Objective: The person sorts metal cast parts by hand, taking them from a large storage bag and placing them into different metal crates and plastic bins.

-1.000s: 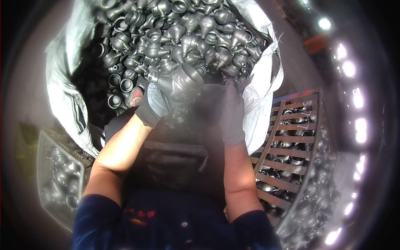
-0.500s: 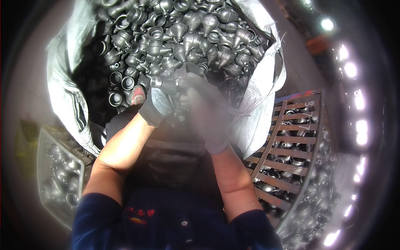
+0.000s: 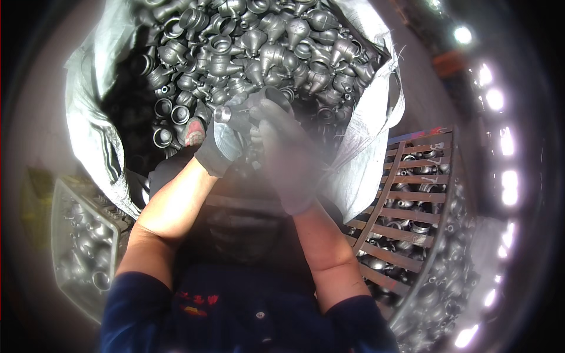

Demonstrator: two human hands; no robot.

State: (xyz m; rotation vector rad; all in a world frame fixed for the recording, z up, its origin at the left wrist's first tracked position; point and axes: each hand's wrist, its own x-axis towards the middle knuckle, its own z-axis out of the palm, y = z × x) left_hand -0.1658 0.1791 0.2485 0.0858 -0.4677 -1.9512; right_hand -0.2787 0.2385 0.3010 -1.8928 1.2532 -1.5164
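Observation:
A dark grey metal casting (image 3: 236, 119) with a narrow ringed end and a wide open mouth is between my hands, over the near side of a big white woven sack (image 3: 368, 132). My left hand (image 3: 222, 144), in a grey glove, grips it from the left by the narrow end; its fingers are partly hidden. My gloved right hand (image 3: 279, 138) has its fingers wrapped around the wide end. A hazy patch blurs the right hand and wrist. Many similar castings (image 3: 253, 44) fill the sack beyond my hands.
A translucent plastic bin (image 3: 57, 247) holding castings stands at the left. On the right, a rusty slatted metal crate (image 3: 412, 197) holds more, with loose castings (image 3: 435, 300) beside it. A red and grey shoe (image 3: 195, 132) shows by the sack's near side.
My right hand has shifted slightly left and up around the wide end, and the casting has turned a little. My left hand has stayed nearly in place.

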